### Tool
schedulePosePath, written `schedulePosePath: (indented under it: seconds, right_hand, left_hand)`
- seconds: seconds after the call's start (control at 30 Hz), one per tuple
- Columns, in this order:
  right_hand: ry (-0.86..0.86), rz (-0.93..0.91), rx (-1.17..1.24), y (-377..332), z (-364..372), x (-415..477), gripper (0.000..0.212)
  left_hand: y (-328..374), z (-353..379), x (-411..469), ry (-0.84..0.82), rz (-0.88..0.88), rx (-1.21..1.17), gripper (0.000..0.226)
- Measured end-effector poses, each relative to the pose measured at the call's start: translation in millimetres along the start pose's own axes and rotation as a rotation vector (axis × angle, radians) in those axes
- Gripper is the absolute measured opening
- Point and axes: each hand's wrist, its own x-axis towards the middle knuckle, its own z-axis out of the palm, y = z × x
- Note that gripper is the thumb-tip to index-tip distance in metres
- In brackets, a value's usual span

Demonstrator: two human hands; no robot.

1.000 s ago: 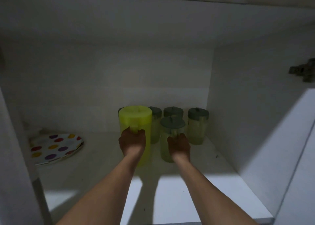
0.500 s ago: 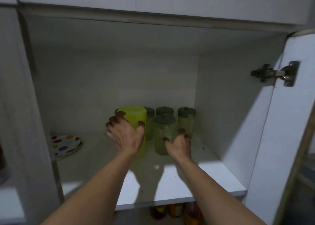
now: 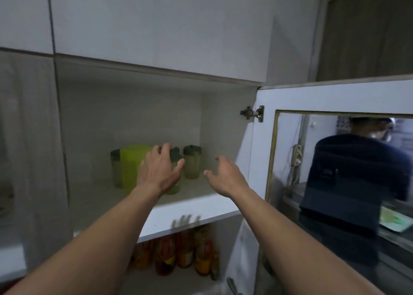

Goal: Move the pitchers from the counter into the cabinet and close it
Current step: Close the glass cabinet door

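A bright yellow-green pitcher (image 3: 131, 167) stands on the white shelf (image 3: 190, 210) inside the open cabinet. Beside and behind it stand several pale pitchers with dark lids, one at the right (image 3: 192, 163) and one at the left (image 3: 115, 167). My left hand (image 3: 159, 172) hovers in front of the pitchers, fingers spread, holding nothing. My right hand (image 3: 225, 176) is further right, off the pitchers, fingers apart and empty. The cabinet door (image 3: 335, 98) stands open at the right on its hinge (image 3: 252, 113).
The door's glass panel (image 3: 290, 160) shows a person in a dark top. Several bottles (image 3: 178, 250) stand on the lower shelf. Closed white cabinet fronts (image 3: 156, 26) are above; a frosted panel (image 3: 29, 138) is at the left.
Both hands have let go of the pitchers and drawn back out of the cabinet with fingers spread. The view has pulled back and turned right, bringing the open door into sight.
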Motion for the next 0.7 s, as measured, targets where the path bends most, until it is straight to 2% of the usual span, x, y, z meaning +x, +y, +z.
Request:
schedulePosePath:
  seconds: [0.27,0.7]
  right_hand:
    - [0.11,-0.015,-0.261,16.7,-123.7,-52.3,0.066]
    - [0.502,0.085,-0.594,88.1,-332.5,-130.1,0.051]
  left_hand:
    - [99.7,-31.5,-7.5,-0.068,0.18,-0.217,0.047]
    - [318.1,-19.1,-10.7,-0.109,0.369,-0.534,0.045]
